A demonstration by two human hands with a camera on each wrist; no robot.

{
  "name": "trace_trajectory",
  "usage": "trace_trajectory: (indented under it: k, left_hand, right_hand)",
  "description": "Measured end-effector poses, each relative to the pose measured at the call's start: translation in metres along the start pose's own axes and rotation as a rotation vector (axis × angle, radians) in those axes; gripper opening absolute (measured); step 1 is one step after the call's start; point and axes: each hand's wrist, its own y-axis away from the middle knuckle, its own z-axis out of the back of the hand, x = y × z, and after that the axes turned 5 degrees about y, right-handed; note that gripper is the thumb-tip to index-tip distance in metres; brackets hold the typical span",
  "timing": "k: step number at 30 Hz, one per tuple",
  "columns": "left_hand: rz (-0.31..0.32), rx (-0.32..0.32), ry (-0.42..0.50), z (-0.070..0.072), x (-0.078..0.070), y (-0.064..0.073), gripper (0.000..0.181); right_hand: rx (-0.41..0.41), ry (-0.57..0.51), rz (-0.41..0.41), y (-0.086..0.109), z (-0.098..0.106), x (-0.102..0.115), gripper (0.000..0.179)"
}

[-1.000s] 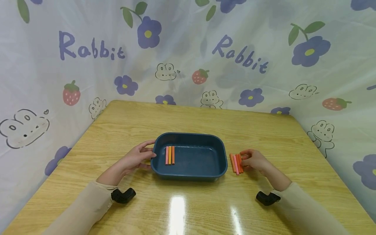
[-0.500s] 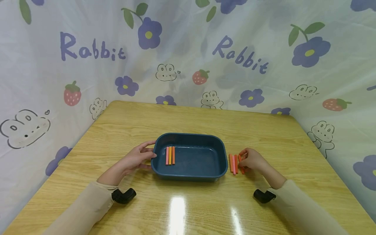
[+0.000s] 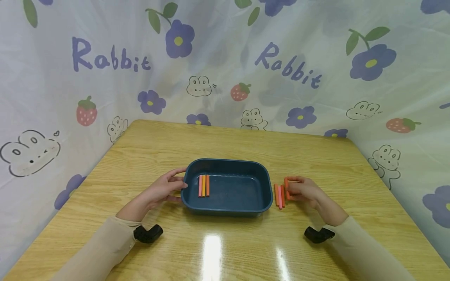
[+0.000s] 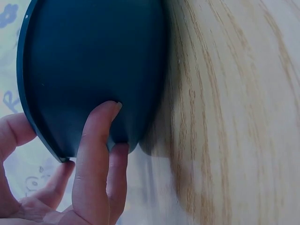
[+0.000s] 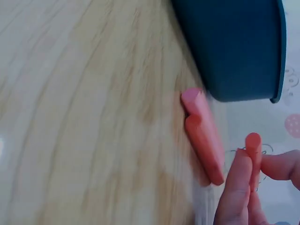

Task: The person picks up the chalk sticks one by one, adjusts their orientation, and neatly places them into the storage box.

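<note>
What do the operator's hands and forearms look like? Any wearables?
Left hand and right hand are bare, no gloves. Plain beige long sleeves cover the forearms, ending short of the hands. A black bent piece sits near each cuff; no cables visible.

Purple "Rabbit" (image 3: 111, 56) at left, second "Rabbit" (image 3: 288, 66) at right, both on white patterned backdrop (image 3: 225, 43)
</note>
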Motion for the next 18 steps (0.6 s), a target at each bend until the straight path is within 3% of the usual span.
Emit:
trace_trajectory:
  k: [10, 18]
  left_hand:
    - [-0.006, 0.003, -0.003, -0.001, 0.001, 0.0, 0.065]
    - [-0.005, -0.004, -0.006, -0.001, 0.001, 0.0, 0.064]
  right_hand:
    - [0.004, -0.236, -0.012, 0.002, -0.009, 0.015, 0.062]
    - [0.015, -0.267, 0.012, 0.001, -0.021, 0.027, 0.06]
